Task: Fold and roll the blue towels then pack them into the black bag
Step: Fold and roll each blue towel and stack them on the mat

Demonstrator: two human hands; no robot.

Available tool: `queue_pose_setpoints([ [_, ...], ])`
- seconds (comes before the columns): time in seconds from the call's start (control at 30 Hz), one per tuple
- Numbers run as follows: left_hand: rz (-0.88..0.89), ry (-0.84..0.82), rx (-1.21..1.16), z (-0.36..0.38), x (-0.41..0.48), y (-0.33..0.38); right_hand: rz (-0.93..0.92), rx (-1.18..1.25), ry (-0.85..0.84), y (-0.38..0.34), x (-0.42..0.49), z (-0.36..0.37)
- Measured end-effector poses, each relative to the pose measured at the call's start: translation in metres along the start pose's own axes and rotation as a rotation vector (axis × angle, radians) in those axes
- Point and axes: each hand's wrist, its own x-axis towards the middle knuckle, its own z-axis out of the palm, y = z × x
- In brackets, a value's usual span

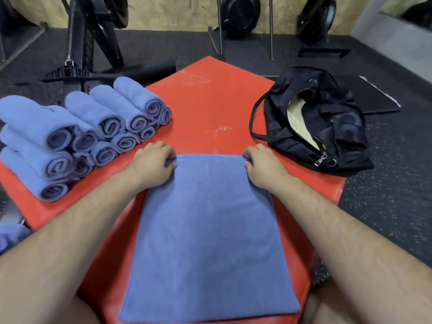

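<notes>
Pinching, left hand (153,157) and right hand (261,163), one far corner each of the flat blue towel (208,230), long axis running back toward the body on the table (210,101), black bag (311,118) off right, nearer the right hand.

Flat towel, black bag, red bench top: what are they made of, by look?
Flat towel: likely microfibre, matte, fine nap, stitched edge.
Black bag: soft synthetic-looking fabric; slumps, creases, metal zip pull.
Red bench top: probably padded vinyl, slight sheen, white scuffs.
</notes>
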Motion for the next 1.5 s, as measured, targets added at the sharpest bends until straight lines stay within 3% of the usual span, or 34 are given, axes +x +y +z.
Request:
queue_pose_setpoints([
  [0.2,-0.061,-0.006,-0.095,0.0,0.002,-0.016,0.048,0.112,-0.081,0.0,0.005,-0.004],
  [0.47,0.04,-0.032,-0.124,0.0,0.0,-0.021,0.033,0.169,0.025,0.0,-0.003,-0.019],
  [0.73,0.038,0.044,-0.102,0.004,0.002,-0.018,0.191,0.185,0.089,0.004,-0.002,-0.024],
  [0.87,0.041,-0.001,-0.07,0.0,0.002,-0.016,0.266,0.204,0.089,0.006,-0.002,-0.024],
  [1.07,0.028,0.02,-0.053,-0.001,0.002,-0.015,0.282,0.209,0.073,0.006,0.001,-0.023],
  [1.23,-0.067,0.036,-0.072,0.001,0.001,-0.006,0.264,0.177,0.09,0.004,0.002,-0.02],
  [1.5,-0.049,0.002,-0.095,0.003,0.002,-0.001,0.238,-0.005,-0.013,-0.004,0.003,-0.015],
])
